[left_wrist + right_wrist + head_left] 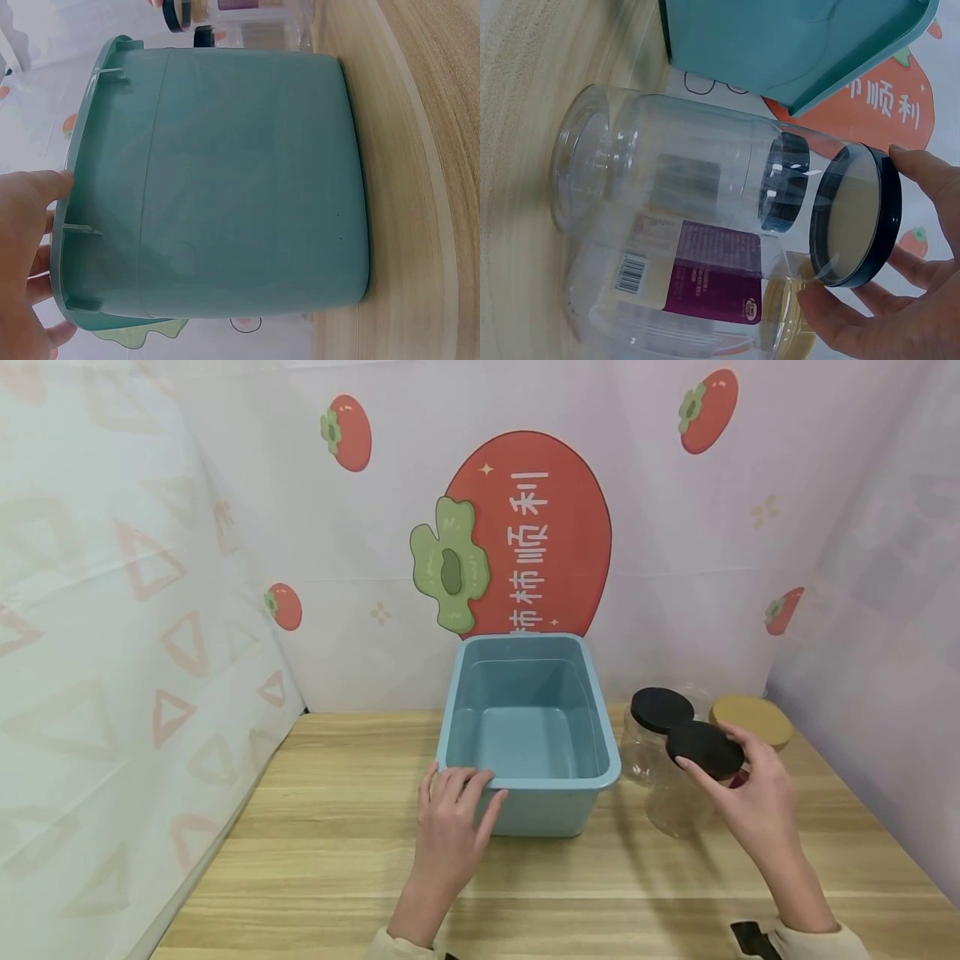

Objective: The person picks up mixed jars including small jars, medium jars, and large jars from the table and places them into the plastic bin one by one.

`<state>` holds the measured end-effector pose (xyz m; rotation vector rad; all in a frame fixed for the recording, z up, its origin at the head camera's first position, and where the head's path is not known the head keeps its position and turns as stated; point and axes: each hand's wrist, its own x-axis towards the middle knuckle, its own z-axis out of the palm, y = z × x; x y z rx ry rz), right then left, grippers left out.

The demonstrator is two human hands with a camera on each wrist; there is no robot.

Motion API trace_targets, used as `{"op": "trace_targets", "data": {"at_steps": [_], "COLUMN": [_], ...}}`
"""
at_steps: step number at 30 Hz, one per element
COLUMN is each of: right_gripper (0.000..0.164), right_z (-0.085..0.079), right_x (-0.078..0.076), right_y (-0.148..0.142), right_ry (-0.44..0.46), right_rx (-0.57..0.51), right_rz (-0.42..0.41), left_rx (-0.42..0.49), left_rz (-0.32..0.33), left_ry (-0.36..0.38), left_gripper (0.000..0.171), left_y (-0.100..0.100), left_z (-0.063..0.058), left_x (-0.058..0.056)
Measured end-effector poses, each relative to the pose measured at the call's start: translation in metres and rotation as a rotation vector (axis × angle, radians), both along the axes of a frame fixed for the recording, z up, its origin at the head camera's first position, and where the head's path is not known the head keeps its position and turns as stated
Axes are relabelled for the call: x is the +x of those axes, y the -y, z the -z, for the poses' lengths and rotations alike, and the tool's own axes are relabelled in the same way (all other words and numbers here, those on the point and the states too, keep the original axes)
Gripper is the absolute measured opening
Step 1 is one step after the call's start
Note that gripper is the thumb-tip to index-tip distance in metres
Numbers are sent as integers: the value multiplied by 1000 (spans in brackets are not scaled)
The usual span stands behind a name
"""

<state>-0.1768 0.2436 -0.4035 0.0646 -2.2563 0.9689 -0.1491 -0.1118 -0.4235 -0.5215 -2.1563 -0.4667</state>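
Observation:
A blue-green plastic bin (540, 812) stands on the table, its inside bare in the head view. My left hand (450, 827) holds the near rim at its left corner, fingers hooked over the edge and thumb on the outer side. To the right, my right hand (763, 793) grips a clear jar (697, 142) by its black lid (705, 749), thumb on one side and fingers on the other. The jar's base is close over the tabletop. Close behind are a second black-lidded jar (662, 710) and a gold-lidded jar (752, 721).
A purple label (714, 270) with a barcode beside it shows on the gold-lidded jar. The wooden table (330, 827) meets a printed cloth backdrop (360, 635) at the back, and more cloth (112, 652) hangs along the left edge.

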Motion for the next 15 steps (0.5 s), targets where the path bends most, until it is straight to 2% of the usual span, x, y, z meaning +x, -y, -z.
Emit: {"op": "trace_targets", "data": {"at_steps": [9,15], "right_gripper": [73,73], "right_z": [3,2], "right_x": [-2,-1], "right_y": [-2,-2], "right_ry": [14,35], "right_rx": [82,82], "right_rz": [17,21], "left_rx": [-4,-5], "left_rz": [-4,-3], "left_ry": [-1,-1], "left_gripper": [27,27], "left_y": [0,1], "left_z": [-1,-1], "left_x": [0,0]}}
